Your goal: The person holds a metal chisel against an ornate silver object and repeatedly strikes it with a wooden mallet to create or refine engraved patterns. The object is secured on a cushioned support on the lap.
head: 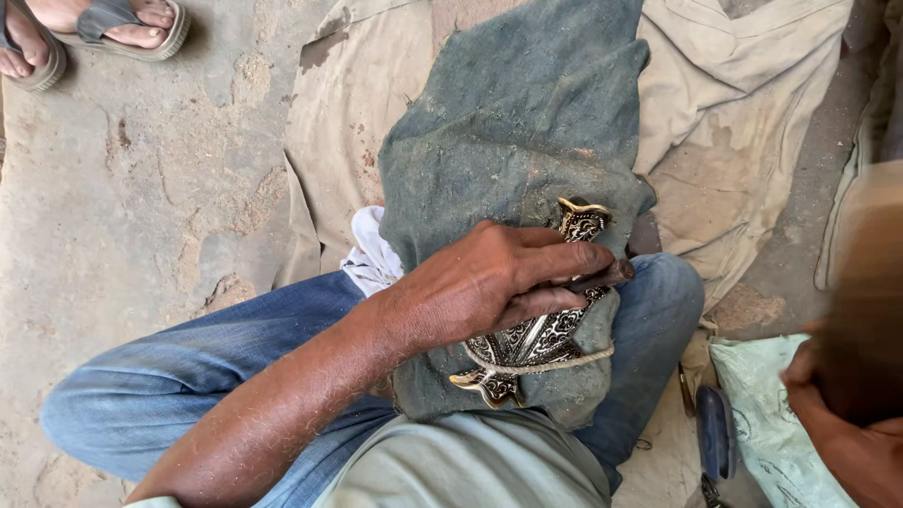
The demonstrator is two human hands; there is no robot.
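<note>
Head view, looking down on a seated person's lap. Left hand [489, 282]: reaches in from the lower left along a bare forearm and lies palm-down on an ornate metal piece [536, 339], fingers [564, 259] extended and close together, pressing flat on its upper surface rather than curled around it; a thin dark object shows at the fingertips, too small to identify. Ornate metal piece: brass-coloured edges with dark, engraved scrollwork, elongated, lying on the person's raised knee, one lobed end showing above the fingers and the other below the palm; the middle is hidden under the hand. Cord [555, 362]: pale twine crossing the lower part of the metal piece. Green cloth [508, 113]: dusty, dark green, draped over the knee beneath the metal piece and running away from the person across the ground. White cloth [372, 254]: small bunched scrap just beside the green cloth's left edge, on the thigh. Jeans [188, 376]: blue denim, both legs bent. Beige sheet [734, 103]: creased, spread on the ground under the green cloth. Right hand [847, 423]: at the lower right edge, very close to the lens and blurred; whether it is open or closed cannot be told. Pale green bag [767, 414]: near that hand, on the ground. Sandalled feet [94, 28]: another person's, upper left corner, well apart on bare concrete.
</note>
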